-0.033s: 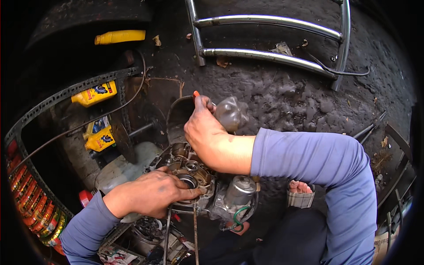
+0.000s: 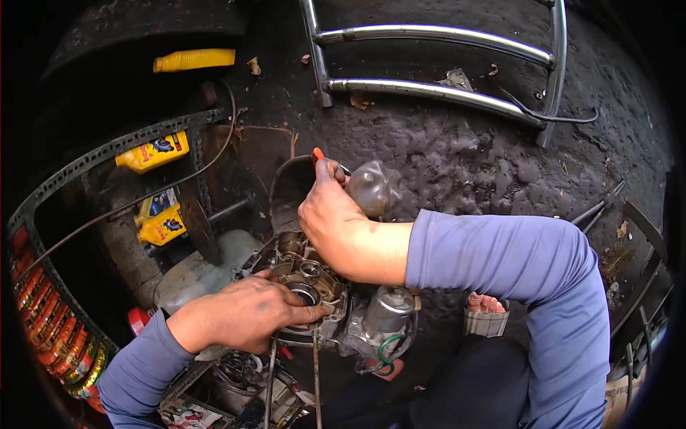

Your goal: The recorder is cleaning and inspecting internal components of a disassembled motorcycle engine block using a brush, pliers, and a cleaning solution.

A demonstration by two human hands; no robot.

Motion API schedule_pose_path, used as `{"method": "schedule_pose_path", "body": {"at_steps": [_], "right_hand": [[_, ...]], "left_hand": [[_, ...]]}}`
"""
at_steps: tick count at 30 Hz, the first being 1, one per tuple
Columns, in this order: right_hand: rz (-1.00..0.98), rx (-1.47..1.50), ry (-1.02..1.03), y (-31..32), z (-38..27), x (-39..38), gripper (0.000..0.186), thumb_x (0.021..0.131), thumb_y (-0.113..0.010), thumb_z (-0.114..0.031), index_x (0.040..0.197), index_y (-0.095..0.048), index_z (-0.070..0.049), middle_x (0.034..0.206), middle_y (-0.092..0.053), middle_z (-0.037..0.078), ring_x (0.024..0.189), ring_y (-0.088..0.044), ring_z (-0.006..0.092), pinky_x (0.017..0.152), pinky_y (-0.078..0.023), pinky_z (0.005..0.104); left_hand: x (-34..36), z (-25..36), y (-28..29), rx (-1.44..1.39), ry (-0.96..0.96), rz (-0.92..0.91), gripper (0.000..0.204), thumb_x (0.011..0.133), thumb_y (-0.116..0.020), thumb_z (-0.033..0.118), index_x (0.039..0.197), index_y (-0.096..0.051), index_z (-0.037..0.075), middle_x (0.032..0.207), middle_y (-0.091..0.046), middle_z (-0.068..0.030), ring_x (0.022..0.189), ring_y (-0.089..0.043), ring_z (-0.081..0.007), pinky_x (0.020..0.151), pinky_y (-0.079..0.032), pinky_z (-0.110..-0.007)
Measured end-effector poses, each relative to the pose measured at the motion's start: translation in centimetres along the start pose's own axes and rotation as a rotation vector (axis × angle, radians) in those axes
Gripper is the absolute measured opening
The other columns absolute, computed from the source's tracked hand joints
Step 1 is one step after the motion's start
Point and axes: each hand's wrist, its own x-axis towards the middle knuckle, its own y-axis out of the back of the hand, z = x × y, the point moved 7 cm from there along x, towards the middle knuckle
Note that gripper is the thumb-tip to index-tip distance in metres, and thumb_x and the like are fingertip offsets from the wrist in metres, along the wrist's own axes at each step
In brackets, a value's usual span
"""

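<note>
My left hand (image 2: 250,309) lies on an open metal engine casing (image 2: 332,282), its thumb and fingers spread around a dark round ring (image 2: 304,292). My right hand (image 2: 330,211) is raised beyond the casing, its fingers closed. An orange tip (image 2: 318,153) sticks up from them; the rest of what they hold is mostly hidden. Just right of those fingers is a clear plastic bottle (image 2: 374,187); whether they touch it I cannot tell. Attached at the casing's right side is a silver cylinder (image 2: 389,306) with a green hose (image 2: 386,352).
Two metal rods (image 2: 316,372) stand below the casing. A perforated metal frame (image 2: 78,154), yellow bottles (image 2: 163,226) and red-and-gold packets (image 2: 53,322) are on the left. A chrome tube frame (image 2: 436,91) lies on the dark floor at the back. My foot (image 2: 486,304) is right of the silver cylinder.
</note>
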Motion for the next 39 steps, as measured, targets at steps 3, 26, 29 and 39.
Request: {"method": "schedule_pose_path", "body": {"at_steps": [3,26,29,39], "right_hand": [[0.081,-0.026,-0.045,0.5,0.9,-0.3,0.022,0.088,-0.061,-0.021,0.090,-0.079,-0.008,0.077,-0.068,0.011,0.077,-0.060,0.0282,0.077,-0.037,0.0520],[-0.106,-0.055,0.132,1.9,1.6,-1.7,0.027,0.085,-0.064,-0.024,0.098,-0.078,-0.005,0.088,-0.070,0.013,0.088,-0.064,0.0288,0.088,-0.039,0.0491],[0.118,0.116,0.007,3.5,1.6,-2.3,0.024,0.086,-0.065,-0.025,0.097,-0.079,-0.008,0.091,-0.072,0.012,0.094,-0.067,0.0278,0.094,-0.040,0.0482],[0.155,0.132,0.006,6.7,1.8,-3.4,0.024,0.084,-0.067,-0.025,0.097,-0.078,-0.009,0.090,-0.070,0.009,0.092,-0.066,0.0250,0.091,-0.041,0.0468]], "left_hand": [[-0.2,0.2,0.1,0.076,-0.107,0.120,0.094,0.059,-0.076,0.009,0.149,-0.049,0.009,0.103,-0.071,-0.0103,0.099,-0.068,-0.0316,0.090,-0.047,-0.047],[1.5,2.9,-4.3,0.595,0.135,0.067,0.039,0.091,-0.057,0.021,0.127,-0.066,0.007,0.096,-0.072,-0.0132,0.086,-0.069,-0.0290,0.096,-0.045,-0.051],[1.2,3.8,-6.6,0.746,0.263,0.037,0.040,0.093,-0.056,0.025,0.121,-0.067,-0.001,0.096,-0.071,-0.0153,0.090,-0.067,-0.0289,0.100,-0.041,-0.050],[0.7,2.9,-10.1,1.059,0.525,-0.147,0.044,0.092,-0.049,0.021,0.118,-0.070,-0.008,0.115,-0.068,-0.0241,0.113,-0.062,-0.0371,0.108,-0.035,-0.054]]}}
